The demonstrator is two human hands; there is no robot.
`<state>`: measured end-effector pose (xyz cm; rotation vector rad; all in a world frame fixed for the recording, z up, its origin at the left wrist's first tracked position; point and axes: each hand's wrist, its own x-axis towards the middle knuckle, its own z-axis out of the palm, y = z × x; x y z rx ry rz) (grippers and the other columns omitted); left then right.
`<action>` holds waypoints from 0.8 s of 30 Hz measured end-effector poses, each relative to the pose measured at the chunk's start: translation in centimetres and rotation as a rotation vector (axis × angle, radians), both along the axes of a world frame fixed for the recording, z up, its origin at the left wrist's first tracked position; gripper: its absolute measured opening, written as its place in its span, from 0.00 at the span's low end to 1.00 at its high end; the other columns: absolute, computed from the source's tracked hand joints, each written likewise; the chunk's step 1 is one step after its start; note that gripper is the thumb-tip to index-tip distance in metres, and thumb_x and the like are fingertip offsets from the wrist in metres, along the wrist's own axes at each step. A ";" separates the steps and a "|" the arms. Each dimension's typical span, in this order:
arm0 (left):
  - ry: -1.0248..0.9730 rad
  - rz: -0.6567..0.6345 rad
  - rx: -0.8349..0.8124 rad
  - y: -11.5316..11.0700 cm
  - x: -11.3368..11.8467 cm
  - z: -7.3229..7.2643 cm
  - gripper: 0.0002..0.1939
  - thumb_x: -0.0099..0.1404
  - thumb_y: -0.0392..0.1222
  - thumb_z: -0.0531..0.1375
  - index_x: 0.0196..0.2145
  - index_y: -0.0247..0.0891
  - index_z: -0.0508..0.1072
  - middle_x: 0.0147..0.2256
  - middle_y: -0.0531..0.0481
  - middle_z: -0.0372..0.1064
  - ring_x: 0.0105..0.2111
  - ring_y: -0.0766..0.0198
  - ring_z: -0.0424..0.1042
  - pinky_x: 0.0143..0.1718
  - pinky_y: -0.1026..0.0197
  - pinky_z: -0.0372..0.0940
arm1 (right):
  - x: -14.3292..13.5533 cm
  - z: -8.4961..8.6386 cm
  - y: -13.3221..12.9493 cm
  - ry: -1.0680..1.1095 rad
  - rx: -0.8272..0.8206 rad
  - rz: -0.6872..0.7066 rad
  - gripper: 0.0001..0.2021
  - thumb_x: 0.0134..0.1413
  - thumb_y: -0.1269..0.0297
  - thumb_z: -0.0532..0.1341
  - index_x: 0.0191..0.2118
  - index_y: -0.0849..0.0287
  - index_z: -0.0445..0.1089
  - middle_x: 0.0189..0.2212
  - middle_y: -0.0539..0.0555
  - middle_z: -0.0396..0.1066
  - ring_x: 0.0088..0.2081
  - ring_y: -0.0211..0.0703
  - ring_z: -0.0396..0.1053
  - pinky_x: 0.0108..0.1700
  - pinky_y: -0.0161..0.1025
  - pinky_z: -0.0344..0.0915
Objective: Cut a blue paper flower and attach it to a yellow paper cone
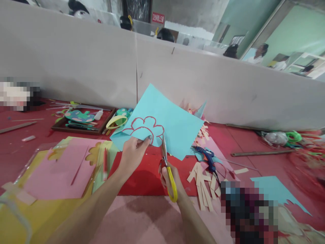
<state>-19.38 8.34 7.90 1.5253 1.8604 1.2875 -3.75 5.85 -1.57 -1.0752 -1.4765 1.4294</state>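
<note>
My left hand [134,152] pinches the lower edge of a light blue sheet of paper [175,115], holding it up at a slant. A flower outline [148,122] with scalloped petals is drawn on the sheet in red. In my right hand [171,176] is a pair of scissors [172,184] with yellow handles, my fingers closed round the grips. The blades point upward and meet the paper at the right side of the outline. Behind my hands lies a red sheet [142,178] on the table.
Pink paper [61,173] with scalloped cutouts and a red marker [105,162] lie left. A blue glue gun [207,156] and pale strips [201,189] are at right. A brown tray [76,128] holds craft pieces. A white partition [76,67] stands behind; people are beyond it.
</note>
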 end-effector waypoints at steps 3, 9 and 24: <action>-0.011 -0.005 -0.013 -0.1 0.1 0.0 0.15 0.59 0.48 0.55 0.20 0.37 0.65 0.18 0.54 0.66 0.22 0.66 0.66 0.27 0.66 0.60 | 0.0 0.0 0.0 -0.006 0.011 0.015 0.21 0.56 0.42 0.50 0.28 0.57 0.56 0.14 0.42 0.46 0.18 0.31 0.42 0.20 0.31 0.43; -0.026 0.010 0.013 0.0 0.0 0.0 0.15 0.58 0.48 0.55 0.19 0.37 0.63 0.18 0.55 0.65 0.21 0.67 0.65 0.26 0.67 0.59 | 0.1 0.1 0.0 -0.039 0.011 0.029 0.22 0.55 0.41 0.51 0.28 0.57 0.55 0.15 0.43 0.46 0.18 0.31 0.43 0.20 0.32 0.43; -0.126 0.035 0.122 0.3 -0.5 0.3 0.11 0.57 0.46 0.56 0.23 0.38 0.64 0.18 0.57 0.63 0.21 0.69 0.63 0.24 0.68 0.58 | 0.0 -0.2 -0.2 -0.002 0.008 0.082 0.20 0.55 0.44 0.52 0.27 0.57 0.54 0.14 0.41 0.48 0.15 0.28 0.44 0.16 0.30 0.44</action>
